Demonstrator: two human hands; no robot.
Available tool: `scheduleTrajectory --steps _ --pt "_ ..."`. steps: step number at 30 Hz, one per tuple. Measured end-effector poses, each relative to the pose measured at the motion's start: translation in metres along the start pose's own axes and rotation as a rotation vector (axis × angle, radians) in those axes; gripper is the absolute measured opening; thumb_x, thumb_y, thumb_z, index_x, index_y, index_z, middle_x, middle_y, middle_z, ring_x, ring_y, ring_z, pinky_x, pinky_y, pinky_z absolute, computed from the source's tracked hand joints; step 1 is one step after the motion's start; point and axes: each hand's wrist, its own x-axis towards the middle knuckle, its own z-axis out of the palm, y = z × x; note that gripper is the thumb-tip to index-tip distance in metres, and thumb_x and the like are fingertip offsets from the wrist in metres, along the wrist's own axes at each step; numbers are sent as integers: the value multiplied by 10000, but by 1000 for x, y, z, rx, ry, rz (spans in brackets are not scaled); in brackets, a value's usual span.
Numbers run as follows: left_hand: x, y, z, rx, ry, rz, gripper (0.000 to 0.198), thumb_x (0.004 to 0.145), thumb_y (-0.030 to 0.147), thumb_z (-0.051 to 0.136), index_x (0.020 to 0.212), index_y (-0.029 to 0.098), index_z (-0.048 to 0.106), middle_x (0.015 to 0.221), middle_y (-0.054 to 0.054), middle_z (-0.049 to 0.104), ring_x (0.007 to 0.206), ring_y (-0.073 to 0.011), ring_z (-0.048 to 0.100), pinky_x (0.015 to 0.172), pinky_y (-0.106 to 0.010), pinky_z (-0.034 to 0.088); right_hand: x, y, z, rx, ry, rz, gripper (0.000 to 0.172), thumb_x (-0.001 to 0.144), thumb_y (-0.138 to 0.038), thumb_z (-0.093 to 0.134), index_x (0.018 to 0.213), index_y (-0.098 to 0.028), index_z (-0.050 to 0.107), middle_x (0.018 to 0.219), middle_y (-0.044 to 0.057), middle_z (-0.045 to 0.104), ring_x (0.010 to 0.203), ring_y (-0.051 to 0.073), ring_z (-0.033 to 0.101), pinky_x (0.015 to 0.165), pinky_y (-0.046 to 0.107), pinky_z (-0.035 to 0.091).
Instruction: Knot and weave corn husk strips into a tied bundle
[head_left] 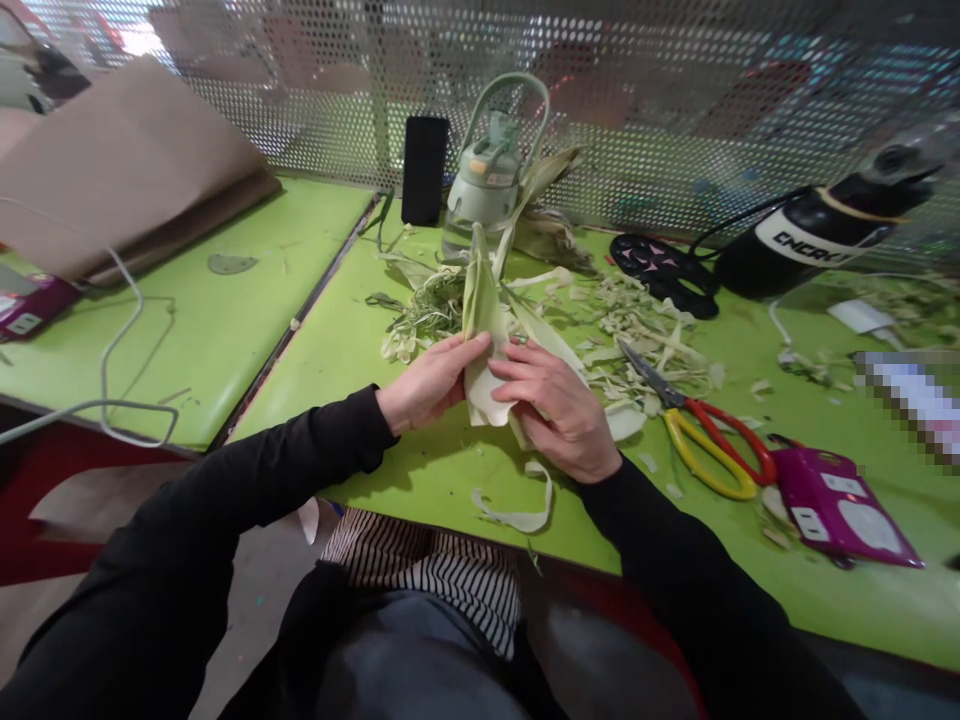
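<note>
Both of my hands hold a pale green and cream leaf husk (pixel 481 330) that stands up from the green table (pixel 352 340). My left hand (pixel 425 385) pinches its left edge with fingers closed. My right hand (pixel 559 405) grips its lower right side, fingers curled over the husk. A pile of cut leaf strips (pixel 637 330) lies just behind and to the right. A curled strip (pixel 521 510) lies at the table's front edge below my right hand.
Red and yellow scissors (pixel 701 440) lie right of my hands, beside a purple device (pixel 836 505). A green water bottle (pixel 491 180) and black phone (pixel 424 168) stand at the back. A black bottle (pixel 817 235), brown paper (pixel 127 170) and a white cable (pixel 112 350) are around.
</note>
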Motion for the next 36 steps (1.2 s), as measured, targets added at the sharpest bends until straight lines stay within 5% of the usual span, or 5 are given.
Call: scheduleTrajectory --steps 7,11,18,23,36 --pt "1 -4 -4 124 -10 68 242 986 255 487 1092 125 663 941 -82 727 729 -121 665 677 -243 526 2 -13 2 47 194 452 152 905 -237 592 1054 -217 617 1025 70 686 886 189 654 784 362 553" --pt "0 -9 -6 148 -55 38 233 963 294 543 1077 147 682 984 -69 719 734 -102 643 684 -226 514 3 -16 8 195 83 726 275 824 -426 716 914 -199 592 753 -4 602 620 125 536 585 278 466" --pt "0 -7 -9 137 -86 -9 111 888 169 641 990 141 670 1023 -65 690 809 -110 637 783 -274 522 2 -11 9 488 194 895 300 816 -484 711 842 -206 601 720 -32 574 570 85 482 514 225 413" --pt "1 -6 -10 141 -100 -8 267 924 385 605 1003 136 663 995 -87 692 809 -126 640 800 -300 537 -2 -8 11 722 249 970 259 812 -443 728 908 -234 610 708 -54 596 496 76 477 417 202 388" --pt "3 -7 -10 94 -67 -25 193 926 333 589 920 145 630 860 -45 667 728 -103 612 712 -242 524 -1 -5 13 778 291 968 214 796 -387 744 884 -233 623 724 -58 570 513 67 471 432 196 392"
